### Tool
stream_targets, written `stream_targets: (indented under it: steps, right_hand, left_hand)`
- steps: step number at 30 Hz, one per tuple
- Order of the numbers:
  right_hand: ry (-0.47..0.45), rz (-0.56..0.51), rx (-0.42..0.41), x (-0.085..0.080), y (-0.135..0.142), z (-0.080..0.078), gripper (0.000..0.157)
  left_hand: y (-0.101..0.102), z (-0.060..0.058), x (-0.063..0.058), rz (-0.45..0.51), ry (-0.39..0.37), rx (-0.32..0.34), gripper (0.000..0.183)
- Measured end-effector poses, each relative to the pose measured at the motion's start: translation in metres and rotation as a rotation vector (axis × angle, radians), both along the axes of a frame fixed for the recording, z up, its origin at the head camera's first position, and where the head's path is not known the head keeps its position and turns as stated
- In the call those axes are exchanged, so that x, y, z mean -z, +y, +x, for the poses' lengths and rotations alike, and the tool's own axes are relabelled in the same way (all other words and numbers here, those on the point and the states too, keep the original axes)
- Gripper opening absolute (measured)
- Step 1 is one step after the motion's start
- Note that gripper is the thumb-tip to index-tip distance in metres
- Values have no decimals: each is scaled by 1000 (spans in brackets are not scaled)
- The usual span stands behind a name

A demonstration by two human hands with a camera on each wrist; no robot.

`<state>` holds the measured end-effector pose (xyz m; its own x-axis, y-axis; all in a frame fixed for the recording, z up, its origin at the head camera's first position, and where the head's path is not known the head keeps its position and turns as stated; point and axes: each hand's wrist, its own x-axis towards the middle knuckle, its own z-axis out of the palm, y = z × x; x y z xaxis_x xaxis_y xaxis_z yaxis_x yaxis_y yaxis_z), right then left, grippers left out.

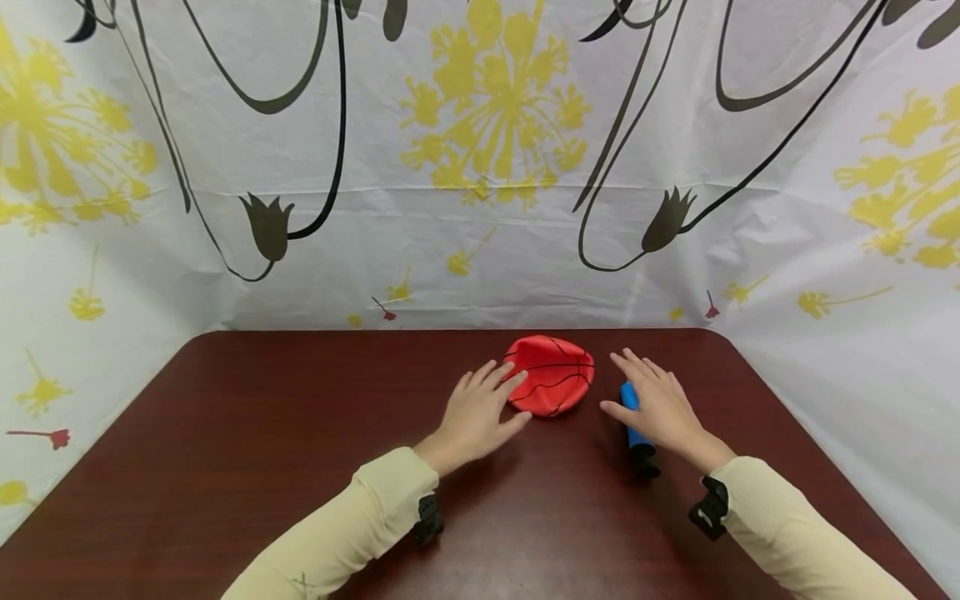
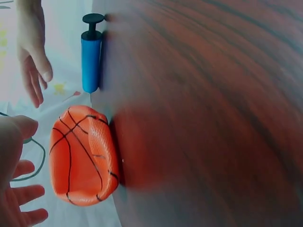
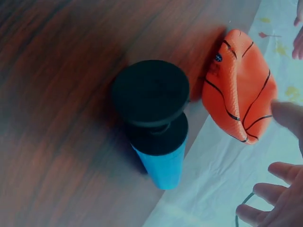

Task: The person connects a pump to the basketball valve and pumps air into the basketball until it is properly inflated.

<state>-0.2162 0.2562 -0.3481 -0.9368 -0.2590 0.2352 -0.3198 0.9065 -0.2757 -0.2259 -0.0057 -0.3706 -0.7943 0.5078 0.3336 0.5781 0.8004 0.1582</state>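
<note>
A partly deflated orange-red basketball [image 1: 553,377] with black lines lies dented on the dark wooden table. My left hand [image 1: 474,417] is held over the table at the ball's left side, fingers spread and holding nothing. In the head view its fingertips overlap the ball's edge; whether they touch it I cannot tell. To the right of the ball lies a blue hand pump [image 2: 91,64] with a black handle [image 3: 151,90]. My right hand [image 1: 663,408] hovers over the pump, covering part of it in the head view, with fingers extended and nothing in them.
The reddish-brown table [image 1: 247,433] has rounded far corners. Behind it and at both sides hangs a white sheet [image 1: 465,292] with yellow and dark plant prints. Each wrist wears a small black camera, the right one [image 1: 708,508] over a cream sleeve.
</note>
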Motion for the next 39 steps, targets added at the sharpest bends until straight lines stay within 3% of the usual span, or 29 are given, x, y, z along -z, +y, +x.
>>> stream_targets:
  steps: [11,17,23,33,39]
  right_hand:
    - [-61,-90,-20,11,14,-1,62]
    - [-64,-111,-4,17,20,-4,58]
    - [-123,-149,21,20,29,-10,57]
    - [-200,-216,69,28,38,-22,57]
    - [-199,-201,91,32,41,-27,57]
  left_hand:
    - [18,-7,9,41,2,47,44]
    - [27,-14,11,71,-39,62,40]
    - [38,-24,13,104,-62,66,41]
    - [45,-36,23,158,-200,23,46]
    - [50,-37,26,135,-215,6,48]
